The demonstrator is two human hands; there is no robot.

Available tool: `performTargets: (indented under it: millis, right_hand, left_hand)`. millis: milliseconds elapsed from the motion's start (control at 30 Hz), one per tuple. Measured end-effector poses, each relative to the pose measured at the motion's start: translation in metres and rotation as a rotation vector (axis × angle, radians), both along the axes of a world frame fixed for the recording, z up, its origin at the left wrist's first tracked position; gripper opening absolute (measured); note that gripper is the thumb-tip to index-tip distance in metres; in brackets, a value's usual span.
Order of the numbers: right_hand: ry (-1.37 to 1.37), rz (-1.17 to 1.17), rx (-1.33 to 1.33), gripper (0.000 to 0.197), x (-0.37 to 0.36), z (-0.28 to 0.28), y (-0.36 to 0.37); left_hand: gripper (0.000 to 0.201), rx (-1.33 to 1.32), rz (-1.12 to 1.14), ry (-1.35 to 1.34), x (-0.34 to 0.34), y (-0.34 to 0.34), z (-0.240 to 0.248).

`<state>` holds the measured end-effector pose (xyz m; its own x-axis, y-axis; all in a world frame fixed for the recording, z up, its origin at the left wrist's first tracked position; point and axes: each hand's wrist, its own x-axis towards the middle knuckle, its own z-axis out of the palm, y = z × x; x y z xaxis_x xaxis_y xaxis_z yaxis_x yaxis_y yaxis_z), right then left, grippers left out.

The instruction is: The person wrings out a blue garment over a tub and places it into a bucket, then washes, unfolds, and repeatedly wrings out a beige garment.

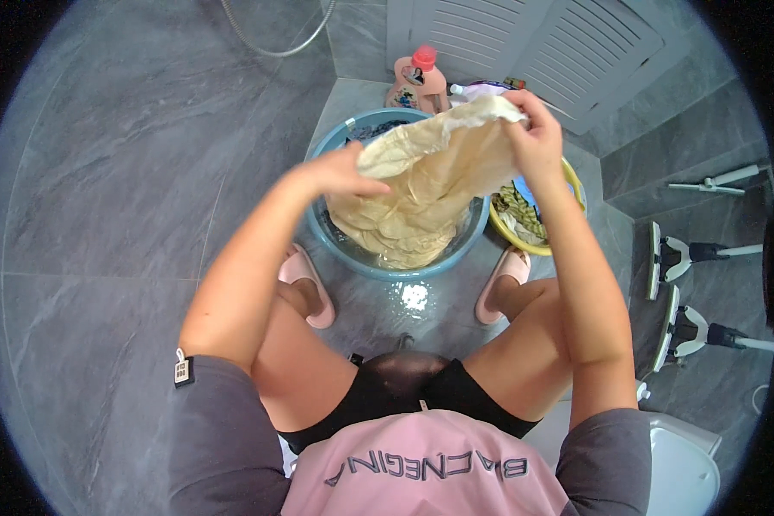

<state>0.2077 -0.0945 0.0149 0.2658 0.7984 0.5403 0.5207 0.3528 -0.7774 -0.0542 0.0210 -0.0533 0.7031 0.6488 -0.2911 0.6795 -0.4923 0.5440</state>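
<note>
A wet, pale yellow garment (404, 215) is held up by its top edge between my two hands, and its lower part hangs into a round blue basin (316, 225). My left hand (342, 172) grips the left end of that edge, the thumb in front and the fingers partly behind the cloth. Higher and to the right, my right hand (535, 138) pinches the whitish far corner. The cloth sags open between them; its exact kind is unclear. Dark fabric (374, 131) shows at the basin's back left, and some water is visible inside.
A yellow basin (529, 248) with green patterned cloth (518, 211) stands right of the blue one. Behind are a pink bottle with a red cap (420, 82) and a grey louvred panel (490, 43). Flat mops (675, 258) lie at right. My slippered feet flank the basin.
</note>
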Motion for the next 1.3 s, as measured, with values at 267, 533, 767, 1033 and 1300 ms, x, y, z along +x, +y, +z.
performTargets:
  millis: [267,533,767,1033,1300]
  right_hand:
    - [0.182,-0.37,0.277,0.023,0.035,-0.025,0.009]
    - [0.871,-0.173,-0.223,0.017,0.058,-0.047,0.017]
    - [0.384,0.088,-0.782,0.024,0.079,-0.029,-0.006]
    - [0.147,-0.109,-0.706,0.026,0.061,-0.048,0.014]
    - [-0.754,-0.271,-0.748,0.045,0.018,-0.141,0.021]
  left_hand:
    - [0.015,0.264,-0.396,-0.157,0.061,-0.13,-0.014]
    - [0.019,0.256,-0.563,-0.184,0.072,-0.157,-0.005]
    - [0.028,-0.852,0.777,-0.777,0.018,0.014,-0.008]
    - [0.019,-0.279,0.917,-0.569,-0.018,0.048,-0.029]
    - [0.037,0.152,0.313,0.01,0.012,0.004,-0.102]
